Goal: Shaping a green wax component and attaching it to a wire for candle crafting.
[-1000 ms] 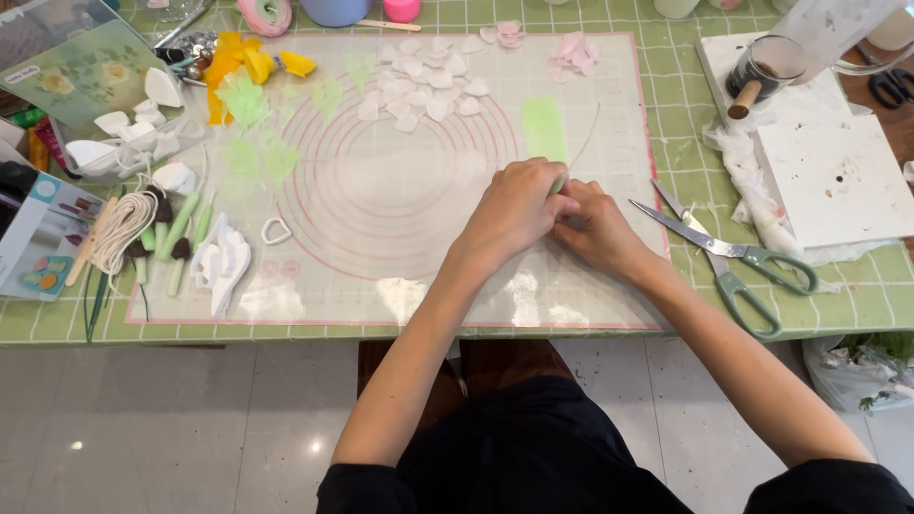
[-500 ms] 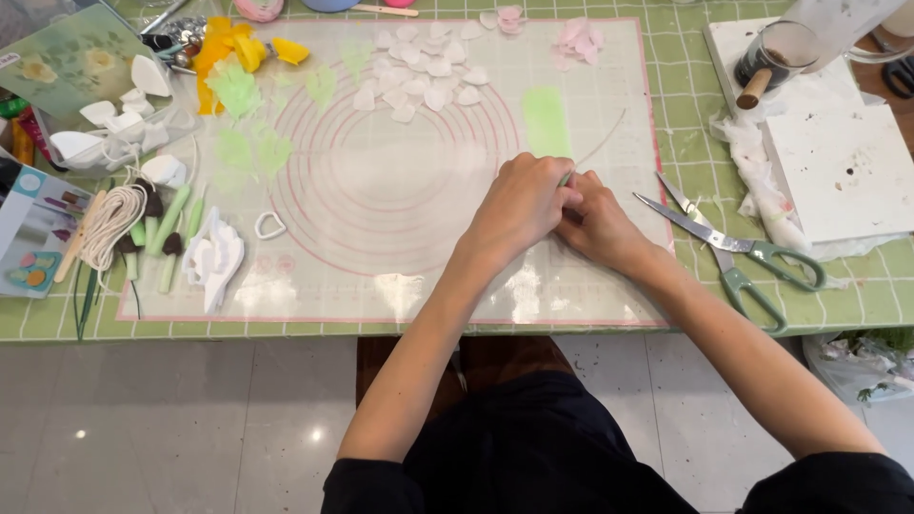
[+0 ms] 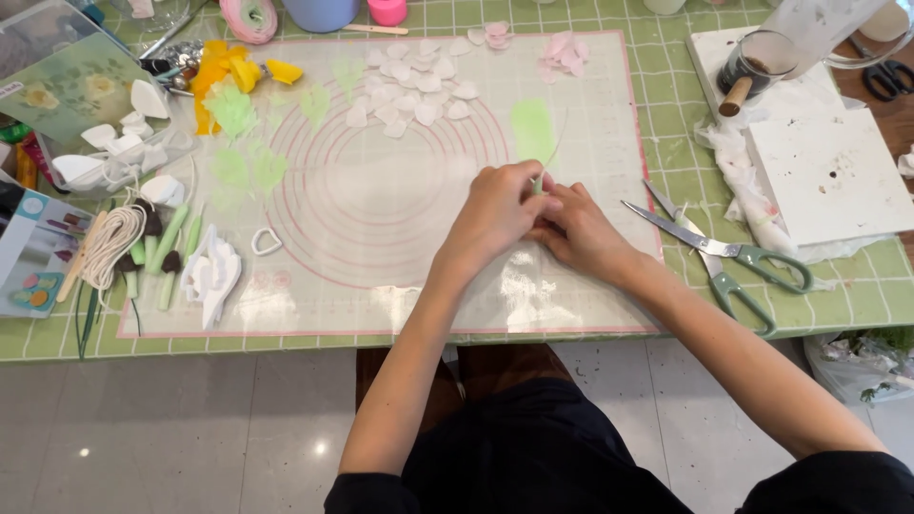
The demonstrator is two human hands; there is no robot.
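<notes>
Two hands are being pressed together near the right edge of the mat (image 3: 400,238): a thin green stem (image 3: 539,183) is being pinched between the fingers of the left hand (image 3: 497,211) and the right hand (image 3: 579,231), both clenched on it. Its lower part is being hidden by the fingers. A pale green leaf (image 3: 532,129) is lying just beyond the hands, white petals (image 3: 419,86) toward the mat's far edge. Scissors (image 3: 724,252) are lying open just off the mat's right edge, near the right hand.
</notes>
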